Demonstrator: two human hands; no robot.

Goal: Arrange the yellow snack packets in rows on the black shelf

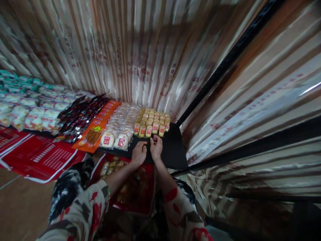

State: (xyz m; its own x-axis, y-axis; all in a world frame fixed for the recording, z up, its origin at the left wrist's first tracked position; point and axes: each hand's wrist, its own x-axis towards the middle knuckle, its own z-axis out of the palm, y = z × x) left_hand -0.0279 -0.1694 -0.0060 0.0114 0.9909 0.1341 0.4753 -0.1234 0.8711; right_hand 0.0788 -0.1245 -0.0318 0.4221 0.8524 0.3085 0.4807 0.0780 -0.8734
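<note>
Several rows of small yellow wrapped snack packets (148, 130) with red-and-white labels stand on a black tabletop (173, 150). Just in front of them is my right hand (156, 147), fingers bent and slightly apart, their tips close to or touching the front row. My left hand (139, 153) hovers beside it over the tabletop, its fingers loosely curved towards the right hand. Nothing shows in either hand. Left of the yellow packets lie round white cakes in clear wrappers (121, 140).
An orange snack bag (96, 130), dark shiny packets (77, 117) and white-and-orange bags (35, 117) continue leftward. A red sheet (52, 157) hangs at the front. Below my arms sits a red bag (147, 190) with wrapped pieces. Black poles (215, 80) cross the curtained wall.
</note>
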